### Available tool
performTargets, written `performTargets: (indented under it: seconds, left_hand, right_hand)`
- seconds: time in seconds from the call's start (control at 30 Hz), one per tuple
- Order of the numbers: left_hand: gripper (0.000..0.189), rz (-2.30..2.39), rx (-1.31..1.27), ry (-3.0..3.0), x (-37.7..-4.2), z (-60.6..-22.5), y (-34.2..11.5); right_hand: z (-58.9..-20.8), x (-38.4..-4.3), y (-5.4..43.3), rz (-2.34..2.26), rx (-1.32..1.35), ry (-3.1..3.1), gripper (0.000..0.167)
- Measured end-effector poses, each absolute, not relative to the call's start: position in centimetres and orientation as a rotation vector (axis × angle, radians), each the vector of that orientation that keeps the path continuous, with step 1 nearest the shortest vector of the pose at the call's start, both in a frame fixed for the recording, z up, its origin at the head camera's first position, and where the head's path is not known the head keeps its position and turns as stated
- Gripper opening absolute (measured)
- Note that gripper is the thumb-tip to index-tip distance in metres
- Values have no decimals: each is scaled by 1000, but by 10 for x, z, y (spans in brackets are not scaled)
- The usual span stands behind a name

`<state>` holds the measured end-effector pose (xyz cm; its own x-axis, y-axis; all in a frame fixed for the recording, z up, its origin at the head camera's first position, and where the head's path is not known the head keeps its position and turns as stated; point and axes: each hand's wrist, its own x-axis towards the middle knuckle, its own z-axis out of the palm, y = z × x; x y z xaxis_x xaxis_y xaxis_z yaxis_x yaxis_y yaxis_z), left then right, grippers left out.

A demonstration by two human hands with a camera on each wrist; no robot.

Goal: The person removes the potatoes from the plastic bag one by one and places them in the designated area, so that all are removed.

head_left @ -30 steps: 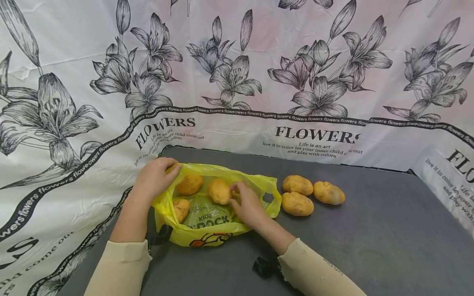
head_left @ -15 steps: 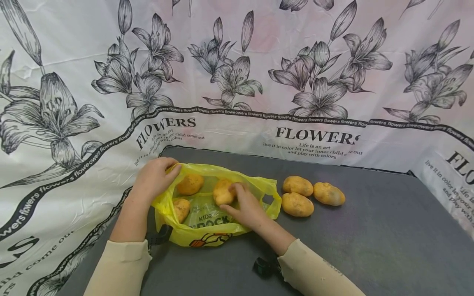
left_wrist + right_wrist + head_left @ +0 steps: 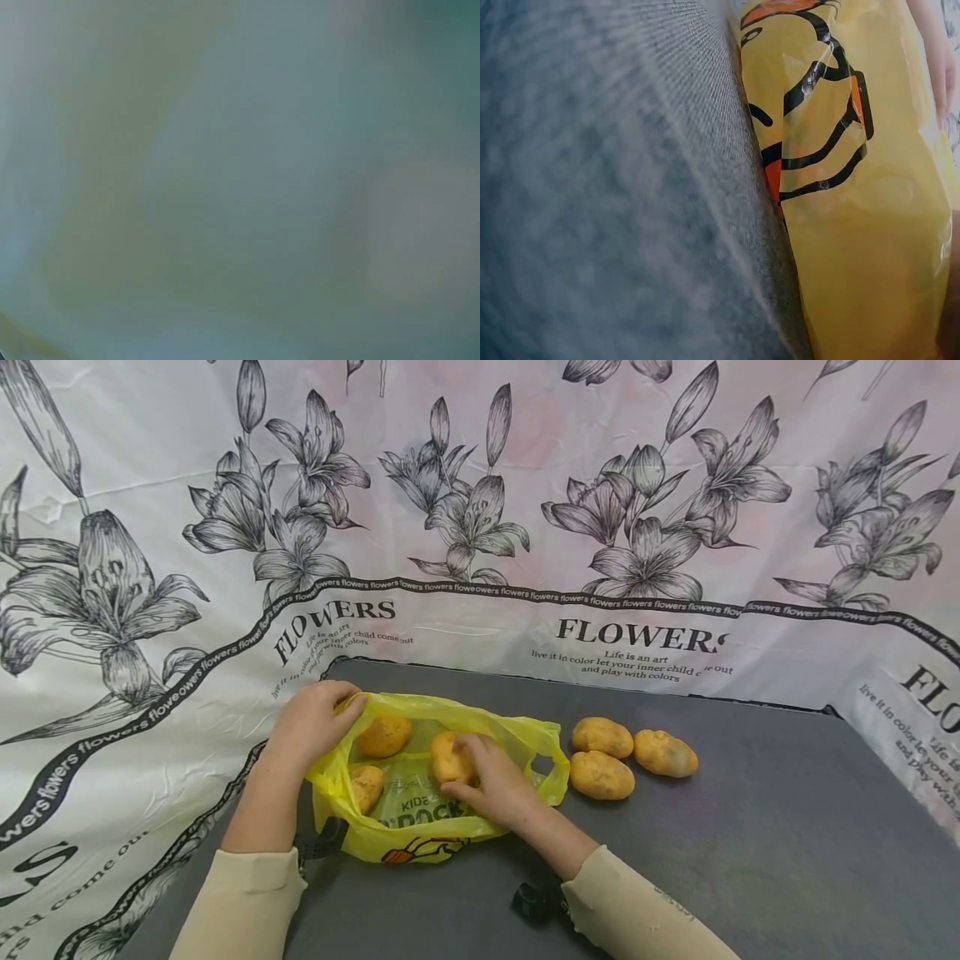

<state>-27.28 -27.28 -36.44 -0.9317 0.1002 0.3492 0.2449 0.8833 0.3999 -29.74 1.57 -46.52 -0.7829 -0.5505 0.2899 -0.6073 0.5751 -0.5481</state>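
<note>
A yellow plastic bag (image 3: 525, 735) lies on the table with its mouth spread open, dark lettering showing inside. At its left rim, my left hand (image 3: 315, 718) pinches the plastic between thumb and fingers. My right hand (image 3: 498, 781) reaches in from the right and grips a potato (image 3: 442, 760), fingers over its top and thumb at the near side. Two more potatoes sit at the bag's left: one at the back (image 3: 385, 735), another potato (image 3: 367, 787) nearer the front. The right wrist view shows the bag's printed side (image 3: 870, 247); the left wrist view is a blur.
Right of the bag, three potatoes lie close together on the dark grey table (image 3: 750, 827): a back potato (image 3: 602, 737), a front potato (image 3: 602, 775) and a right potato (image 3: 666, 753). A flower-printed cloth (image 3: 480, 635) hangs behind and at the sides.
The potato at my right hand shifted right, then slightly toward me. My right thumb moved left to the potato's near side as the hand took hold. My left hand stayed at the rim.
</note>
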Motion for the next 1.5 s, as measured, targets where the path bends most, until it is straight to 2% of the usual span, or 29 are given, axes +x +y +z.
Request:
performTargets:
  seconds: [0.2,0.63,0.97,1.5]
  left_hand:
    - [28,-648,-249,-2736,-272,-365,-273]
    - [28,-642,-275,-2727,-272,-364,-272]
    - [30,-656,-275,-2733,-272,-365,-274]
    - [27,-671,-285,-2701,-270,-365,-280]
  right_hand:
    - [-457,-298,20,1167,962,-2714,62]
    - [-415,-303,56,1571,1216,-2772,73]
    - [-399,-292,91,1731,1451,-2597,65]
    - [-392,-259,167,1766,1323,-2578,60]
